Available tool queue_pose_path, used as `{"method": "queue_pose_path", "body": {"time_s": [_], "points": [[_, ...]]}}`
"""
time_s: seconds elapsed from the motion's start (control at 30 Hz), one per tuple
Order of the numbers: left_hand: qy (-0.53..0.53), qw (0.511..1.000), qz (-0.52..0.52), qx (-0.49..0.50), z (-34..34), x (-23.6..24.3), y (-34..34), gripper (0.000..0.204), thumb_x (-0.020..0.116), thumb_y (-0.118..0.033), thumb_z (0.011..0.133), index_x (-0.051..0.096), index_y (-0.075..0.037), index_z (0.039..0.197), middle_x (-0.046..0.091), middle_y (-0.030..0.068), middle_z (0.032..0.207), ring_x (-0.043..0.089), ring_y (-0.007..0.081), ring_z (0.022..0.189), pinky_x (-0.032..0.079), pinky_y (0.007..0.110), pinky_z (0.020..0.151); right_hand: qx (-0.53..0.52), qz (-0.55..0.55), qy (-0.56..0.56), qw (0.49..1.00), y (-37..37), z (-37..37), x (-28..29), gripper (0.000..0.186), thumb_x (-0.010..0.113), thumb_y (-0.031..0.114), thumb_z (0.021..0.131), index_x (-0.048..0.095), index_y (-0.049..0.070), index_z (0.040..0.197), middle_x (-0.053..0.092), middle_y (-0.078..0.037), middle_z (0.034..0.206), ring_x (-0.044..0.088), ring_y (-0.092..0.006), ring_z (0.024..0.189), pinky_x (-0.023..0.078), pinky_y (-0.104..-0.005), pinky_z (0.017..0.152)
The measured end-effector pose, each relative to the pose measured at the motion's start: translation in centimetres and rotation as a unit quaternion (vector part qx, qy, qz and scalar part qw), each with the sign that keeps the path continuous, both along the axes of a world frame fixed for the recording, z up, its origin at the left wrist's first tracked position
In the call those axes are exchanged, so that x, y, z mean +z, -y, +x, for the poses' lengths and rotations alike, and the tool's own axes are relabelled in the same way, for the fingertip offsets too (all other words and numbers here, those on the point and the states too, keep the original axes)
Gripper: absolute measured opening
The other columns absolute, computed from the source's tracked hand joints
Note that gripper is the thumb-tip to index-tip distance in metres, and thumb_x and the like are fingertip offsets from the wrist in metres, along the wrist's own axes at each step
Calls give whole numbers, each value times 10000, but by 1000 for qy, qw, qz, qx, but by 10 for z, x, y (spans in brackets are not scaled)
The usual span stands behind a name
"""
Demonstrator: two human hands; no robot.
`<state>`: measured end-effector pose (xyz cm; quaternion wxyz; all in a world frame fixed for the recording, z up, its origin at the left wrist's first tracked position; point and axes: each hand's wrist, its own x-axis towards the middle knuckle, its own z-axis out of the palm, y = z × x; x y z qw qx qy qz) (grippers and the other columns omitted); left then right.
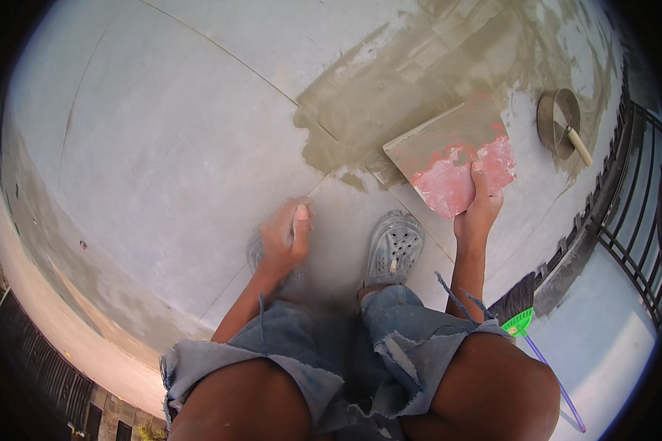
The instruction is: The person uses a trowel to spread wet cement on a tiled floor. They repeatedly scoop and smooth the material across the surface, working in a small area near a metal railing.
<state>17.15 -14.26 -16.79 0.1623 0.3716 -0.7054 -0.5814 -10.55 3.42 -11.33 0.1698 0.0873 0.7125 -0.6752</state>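
My right hand [478,206] grips a flat square board [438,191], pink and white with grey-green mortar smeared across its upper half. Its top edge lies over a wet grey-green smear [368,95] on the pale floor. My left hand [287,231] is closed just left of my right grey clog [393,250], over my other shoe; what it holds, if anything, is hidden. A round metal pan [548,117] with a pale-handled tool [577,145] resting in it stands right of the board.
I squat on large pale panels [162,132] with thin seams. Along the curved right edge are a dark metal railing [629,213] and a green broom [517,323] with a purple handle. A dark grille [37,353] shows beyond the lower left edge.
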Motion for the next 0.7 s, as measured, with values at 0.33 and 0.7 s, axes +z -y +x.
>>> {"method": "queue_pose_path", "body": {"time_s": [0.33,0.7], "points": [[12,1000,-3,-14,2,-2,0,402,476,-260,1161,705,70,1144,716,129,852,680,162,682,540,294,636,162,105,-224,955,71,8,27,268,837,139,979,758,-34,1166,774,-54,1073,689,-133,950,548,-302,854],[10,1000,-5,-1,-2,1,0,379,491,-258,1154,714,49,1135,718,121,851,683,167,670,534,304,638,396,32,-356,846,136,-5,10,294,818,158,961,791,-18,1194,790,-177,898,733,-197,706,554,-324,640]]}}
